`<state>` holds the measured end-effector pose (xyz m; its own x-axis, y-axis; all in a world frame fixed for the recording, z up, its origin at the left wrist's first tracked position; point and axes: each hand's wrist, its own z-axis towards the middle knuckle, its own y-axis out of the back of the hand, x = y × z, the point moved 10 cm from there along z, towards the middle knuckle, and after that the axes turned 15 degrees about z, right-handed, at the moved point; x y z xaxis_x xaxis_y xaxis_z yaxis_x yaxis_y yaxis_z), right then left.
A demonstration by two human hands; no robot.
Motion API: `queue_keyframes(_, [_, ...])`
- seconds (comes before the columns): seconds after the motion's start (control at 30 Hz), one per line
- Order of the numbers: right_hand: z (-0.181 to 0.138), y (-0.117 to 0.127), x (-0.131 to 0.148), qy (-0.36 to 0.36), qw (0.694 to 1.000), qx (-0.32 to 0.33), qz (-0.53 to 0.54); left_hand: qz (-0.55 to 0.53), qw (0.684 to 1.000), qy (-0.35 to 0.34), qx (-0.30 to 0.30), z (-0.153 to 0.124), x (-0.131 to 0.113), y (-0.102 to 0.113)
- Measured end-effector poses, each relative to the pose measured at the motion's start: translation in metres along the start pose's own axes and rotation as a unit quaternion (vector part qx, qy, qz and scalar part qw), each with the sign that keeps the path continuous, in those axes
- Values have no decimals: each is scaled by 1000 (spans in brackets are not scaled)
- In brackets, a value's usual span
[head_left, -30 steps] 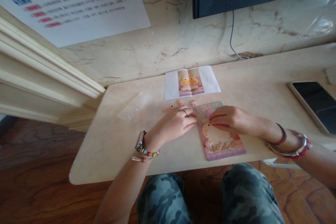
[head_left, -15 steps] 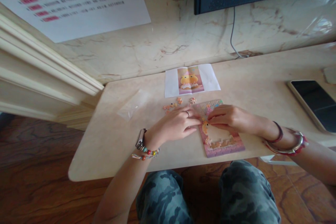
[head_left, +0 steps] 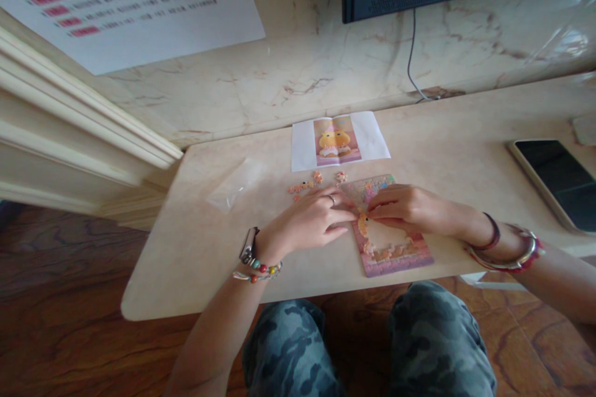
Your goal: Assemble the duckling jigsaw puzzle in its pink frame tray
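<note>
To the left of both hands, the desk (head_left: pixel 158 273) runs out to one rounded front corner, with a wide stretch of its top between that corner and the left wrist. One clear plastic bag (head_left: pixel 235 186) lies on this stretch, beyond the left forearm and well apart from the fingers. Next comes the left hand (head_left: pixel 314 217), palm down, its fingers extended and slightly parted, the tips at the left edge of the puzzle. Just beyond its knuckles lie three small groups of loose pieces (head_left: pixel 318 177) (how many pieces each holds is too small to count). Farther beyond, towards the wall, lies one creased sheet (head_left: pixel 372 133) bearing one printed picture.

The one puzzle (head_left: pixel 395 265) lies flat under and in front of the right hand, its near edge just inside the desk's front edge; one large gap opens in its middle, partly covered by the right hand (head_left: pixel 407 205). That hand's fingers are bunched together over the puzzle's left part, just beside the left fingertips; whether they pinch a piece cannot be told. To the right of that hand, across a broad span of desk, lies one phone (head_left: pixel 559 183), beyond the right wrist and well apart from it.
</note>
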<state>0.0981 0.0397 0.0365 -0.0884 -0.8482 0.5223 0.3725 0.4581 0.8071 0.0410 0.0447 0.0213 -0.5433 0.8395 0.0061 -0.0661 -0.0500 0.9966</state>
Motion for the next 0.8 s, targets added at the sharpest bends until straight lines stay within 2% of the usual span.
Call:
queue_keyframes(0.2, [-4, 2, -7, -18, 1000, -15, 17, -1, 1000, 3, 9, 0, 1, -3])
queue_keyframes(0.47, [-4, 10, -17, -59, 992, -55, 96, -7, 1000, -3, -14, 1, -1, 3])
queue_keyframes(0.8, [-2, 14, -19, -76, 989, -67, 103, -13, 1000, 0, -6, 1, -1, 3])
